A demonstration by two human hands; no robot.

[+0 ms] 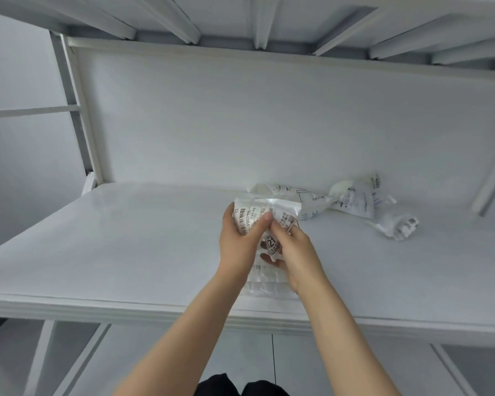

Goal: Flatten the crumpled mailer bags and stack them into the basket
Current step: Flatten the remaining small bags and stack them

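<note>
A white desk [126, 252] fills the middle of the view, closed at the back by a plain white panel [269, 118], with white slats [183, 21] overhead. Near the desk's front edge, right of centre, lies the mailer bag [269, 208] being worked on: clear crinkled plastic with printed labels and a barcode. Its upper part is raised and its lower part is on the desk between the wrists. Behind it to the right, against the panel, sits a cluster of crumpled bags [352, 200], and a smaller crumpled bag [397, 225] lies apart in front of them. The left hand [237, 244] and right hand [300, 255] meet on the mailer bag, fingers [262, 222] curled and clamped on its plastic.
</note>
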